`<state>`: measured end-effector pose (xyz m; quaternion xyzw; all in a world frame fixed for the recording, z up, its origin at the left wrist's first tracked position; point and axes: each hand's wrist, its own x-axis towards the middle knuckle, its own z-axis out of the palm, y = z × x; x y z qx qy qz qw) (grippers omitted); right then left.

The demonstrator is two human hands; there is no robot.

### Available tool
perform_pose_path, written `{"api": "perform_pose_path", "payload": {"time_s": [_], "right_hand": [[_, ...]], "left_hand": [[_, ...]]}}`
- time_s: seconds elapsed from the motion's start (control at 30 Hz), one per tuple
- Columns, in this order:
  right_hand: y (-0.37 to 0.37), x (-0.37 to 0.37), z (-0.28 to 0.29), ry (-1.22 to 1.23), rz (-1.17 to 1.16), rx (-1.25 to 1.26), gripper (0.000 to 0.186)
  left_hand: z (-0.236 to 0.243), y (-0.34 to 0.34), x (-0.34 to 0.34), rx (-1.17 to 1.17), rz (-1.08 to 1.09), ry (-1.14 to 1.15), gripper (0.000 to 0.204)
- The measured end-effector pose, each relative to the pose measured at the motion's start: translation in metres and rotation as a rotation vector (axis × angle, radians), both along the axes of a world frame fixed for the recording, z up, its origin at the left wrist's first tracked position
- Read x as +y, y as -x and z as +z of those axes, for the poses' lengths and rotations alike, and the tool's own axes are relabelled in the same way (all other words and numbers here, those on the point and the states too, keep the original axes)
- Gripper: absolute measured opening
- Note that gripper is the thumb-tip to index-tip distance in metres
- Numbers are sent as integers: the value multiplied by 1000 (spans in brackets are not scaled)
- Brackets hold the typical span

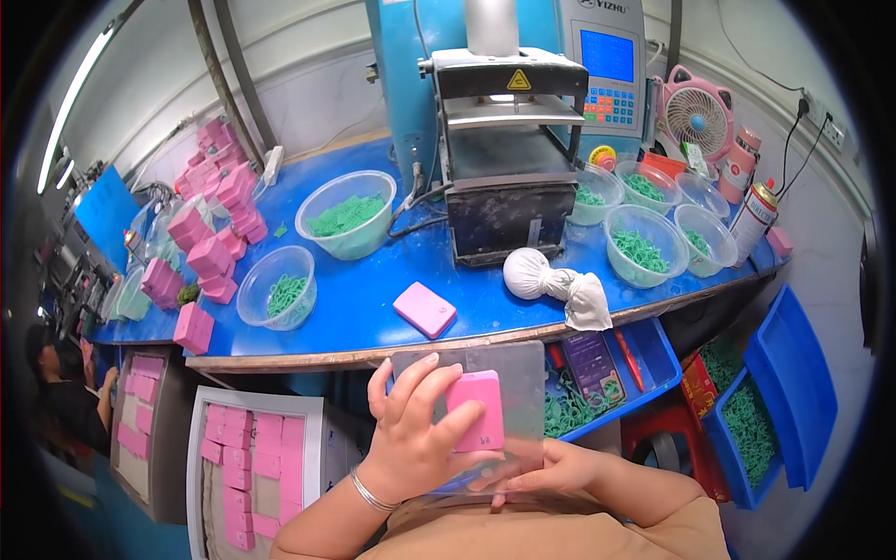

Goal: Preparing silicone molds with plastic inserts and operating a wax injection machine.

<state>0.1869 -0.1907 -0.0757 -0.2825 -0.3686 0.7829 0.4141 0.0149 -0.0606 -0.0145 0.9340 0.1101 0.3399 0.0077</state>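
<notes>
My left hand (415,434), with silver bangles at the wrist, holds a pink rectangular block (483,397) between thumb and index finger; its other fingers are spread upward. Behind the block is a clear plastic sheet or shallow box (523,369), held close to my body. My right hand (551,467) grips that clear piece at its lower right corner, and some of its fingers show blurred through the plastic. On the blue table ahead lies another pink block (426,309). To its right rests a white tied cloth pouch (532,274).
A heated press (509,149) stands at the table's back. Clear bowls (350,215) of green pieces flank it, with stacked pink blocks (210,257) at left. Below are an open blue drawer (665,359), a blue bin (747,439) and a box of pink blocks (201,397). Another person (75,392) sits far left.
</notes>
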Motion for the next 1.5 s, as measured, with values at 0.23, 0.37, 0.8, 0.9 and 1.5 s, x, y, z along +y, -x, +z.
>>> {"api": "perform_pose_path", "payload": {"time_s": [0.23, 0.37, 0.8, 0.9, 1.5], "right_hand": [[16, -8, -13, -256, -40, -206, 52], [20, -12, -9, -332, -75, -302, 50], [-10, -17, 16, 163, 19, 393, 69], [-29, -7, 75, 127, -162, 365, 68], [-128, 105, 130, -208, -408, 327, 59]], "left_hand": [[-9, 22, -13, -233, -92, -54, 35], [-15, 27, -17, -345, -121, -67, 32], [-24, 7, 27, -271, 64, 416, 64], [-17, -4, 54, -254, 238, 201, 50], [-25, -38, 96, 41, 359, 374, 73]]}}
